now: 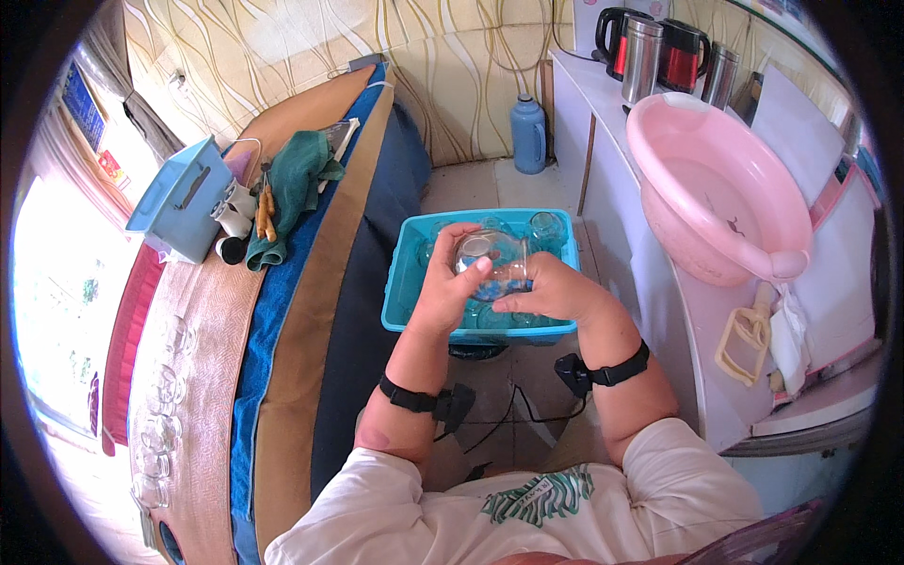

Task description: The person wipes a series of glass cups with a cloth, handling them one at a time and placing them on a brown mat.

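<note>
Over a turquoise plastic tub (pixel 393 282), my left hand (pixel 452 282) holds a clear round glass cup (pixel 487 258) by its left side. My right hand (pixel 551 286) is at the cup's right side, its fingers reaching to the rim and a bit of blue material showing inside or behind the glass. Several more clear glass cups lie in the tub, one at its back right corner (pixel 546 226). The hands hide part of the tub's contents.
At left, a covered bed (pixel 205 339) bears a row of glass cups (pixel 161 434), a green towel (pixel 296 176) and a blue basket (pixel 180 205). A blue thermos (pixel 528 138) stands behind the tub. At right, a counter (pixel 727 395) holds a pink basin (pixel 713 191) and kettles.
</note>
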A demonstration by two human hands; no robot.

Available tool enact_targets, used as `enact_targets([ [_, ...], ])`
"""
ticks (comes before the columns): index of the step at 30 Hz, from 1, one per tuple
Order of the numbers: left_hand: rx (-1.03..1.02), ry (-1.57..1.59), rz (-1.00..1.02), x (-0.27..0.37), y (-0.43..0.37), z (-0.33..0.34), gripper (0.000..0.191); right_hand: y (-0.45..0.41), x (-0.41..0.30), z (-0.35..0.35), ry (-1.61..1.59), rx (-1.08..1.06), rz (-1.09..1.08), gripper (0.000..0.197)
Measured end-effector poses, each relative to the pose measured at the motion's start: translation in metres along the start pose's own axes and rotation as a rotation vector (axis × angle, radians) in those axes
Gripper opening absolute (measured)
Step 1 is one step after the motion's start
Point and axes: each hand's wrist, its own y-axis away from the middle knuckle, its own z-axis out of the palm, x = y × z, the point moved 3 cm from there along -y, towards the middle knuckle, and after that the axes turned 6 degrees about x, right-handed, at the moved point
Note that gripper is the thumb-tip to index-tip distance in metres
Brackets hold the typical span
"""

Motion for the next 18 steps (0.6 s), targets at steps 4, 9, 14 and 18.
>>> enact_targets([
  [4,-0.056,0.081,-0.113,0.000,-0.003,0.003,0.056,-0.001,0.012,0.006,0.382,0.168,-0.218,0.033],
  [9,-0.103,0.167,-0.325,0.001,-0.005,-0.015,0.053,0.002,-0.007,0.010,0.652,0.225,-0.290,0.022],
  [14,-0.082,0.045,-0.351,-0.010,-0.005,-0.022,0.050,-0.003,0.002,0.023,0.780,0.310,-0.215,0.038],
  [18,0.047,-0.088,-0.092,-0.007,-0.007,-0.011,0.045,-0.001,0.010,0.022,0.619,0.430,-0.432,0.054],
])
